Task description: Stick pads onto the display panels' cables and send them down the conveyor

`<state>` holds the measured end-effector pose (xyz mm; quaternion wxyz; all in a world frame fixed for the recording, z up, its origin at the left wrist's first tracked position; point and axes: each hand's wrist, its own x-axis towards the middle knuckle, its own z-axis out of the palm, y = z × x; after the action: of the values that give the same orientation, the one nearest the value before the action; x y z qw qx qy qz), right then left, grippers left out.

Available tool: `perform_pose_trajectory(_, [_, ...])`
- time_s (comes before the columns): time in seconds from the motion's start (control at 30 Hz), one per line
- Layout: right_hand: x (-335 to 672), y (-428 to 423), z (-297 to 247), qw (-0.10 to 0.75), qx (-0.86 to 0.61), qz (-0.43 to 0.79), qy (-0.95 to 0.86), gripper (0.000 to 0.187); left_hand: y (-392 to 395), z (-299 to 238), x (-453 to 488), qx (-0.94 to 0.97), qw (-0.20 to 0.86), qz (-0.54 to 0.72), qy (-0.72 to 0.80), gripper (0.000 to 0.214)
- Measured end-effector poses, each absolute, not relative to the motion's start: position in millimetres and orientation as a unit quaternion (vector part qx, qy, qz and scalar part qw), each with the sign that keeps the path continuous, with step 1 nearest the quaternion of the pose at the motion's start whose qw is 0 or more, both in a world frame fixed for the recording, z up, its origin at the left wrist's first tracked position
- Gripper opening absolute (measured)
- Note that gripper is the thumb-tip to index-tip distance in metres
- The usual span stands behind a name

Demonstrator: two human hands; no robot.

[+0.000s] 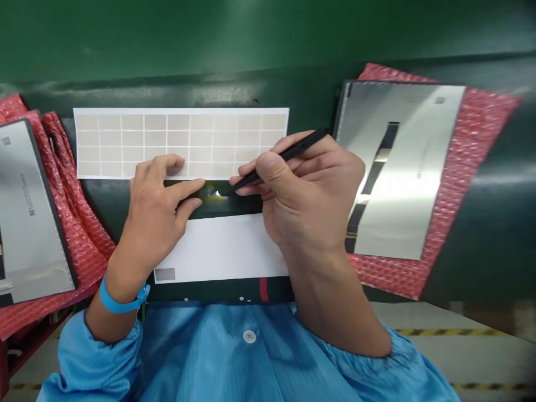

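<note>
Right hand (312,192) pinches slanted black tool (304,145); left hand (154,206) palm-down — thumb, forefinger parted.

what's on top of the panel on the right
A dark strip runs down the panel. The right hand hides part of the panel's left side, so anything there can't be seen.
</note>
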<state>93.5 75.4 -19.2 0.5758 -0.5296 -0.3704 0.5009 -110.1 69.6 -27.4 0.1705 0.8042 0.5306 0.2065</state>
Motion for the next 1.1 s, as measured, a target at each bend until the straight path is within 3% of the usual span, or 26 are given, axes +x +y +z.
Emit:
perform_pose_trajectory(0.2, [183.6, 57.0, 4.9, 0.630, -0.557, 0.414, -0.349, 0.042, 71.6, -15.1, -114.5, 0.819, 0.122, 0.240, 0.507, 0.024])
perform_pose_trajectory(0.4, [259.2, 34.1, -4.6, 0.594, -0.624, 0.382, -0.335, 0.040, 28.7, 7.0, -19.4, 0.805, 0.129, 0.328, 0.478, 0.024])
perform_pose_trajectory(0.6, [261.7, 31.6, -17.9, 0.578, -0.611, 0.433, -0.323, 0.041, 17.4, -23.1, 65.1, 0.830, 0.159, 0.321, 0.427, 0.019])
perform_pose_trajectory(0.87, [258.1, 31.0, -8.5, 0.571, -0.626, 0.421, -0.323, 0.024, 23.1, -21.7, 60.5, 0.846, 0.169, 0.289, 0.416, 0.023])
perform_pose_trajectory(1.1, [255.2, 30.7, -10.7, 0.582, -0.626, 0.393, -0.338, 0.020, 23.0, -20.3, 61.8, 0.846, 0.175, 0.273, 0.423, 0.026])
